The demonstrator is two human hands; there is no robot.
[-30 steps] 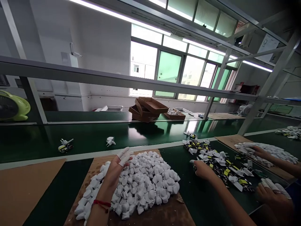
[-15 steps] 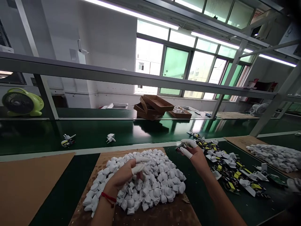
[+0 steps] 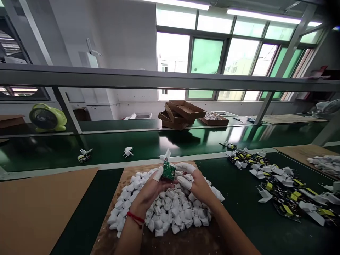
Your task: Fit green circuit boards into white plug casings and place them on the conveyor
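Note:
A green circuit board [image 3: 169, 170] with a white plastic piece [image 3: 166, 155] at its top is raised above a heap of small white pieces [image 3: 172, 209]. My left hand [image 3: 150, 189] grips the board's left side, its white-covered thumb against the face. At the right edge, the white-covered fingertips of my right hand [image 3: 195, 180] are closed on the same board. Fingers behind the board are partly hidden. The heap lies on a brown board [image 3: 106, 233] beneath both hands.
Many circuit assemblies with yellow blocks and white parts [image 3: 281, 184] lie to the right. Two pieces [image 3: 85, 155] [image 3: 128, 151] sit on the far green strip. Brown trays [image 3: 183, 113] are stacked behind, near a green fan [image 3: 47, 118]. A cardboard sheet [image 3: 39, 209] lies left.
My right hand has brought the circuit board leftward over the heap. My left hand has risen from the white pieces and taken hold of the board. The view has shifted somewhat.

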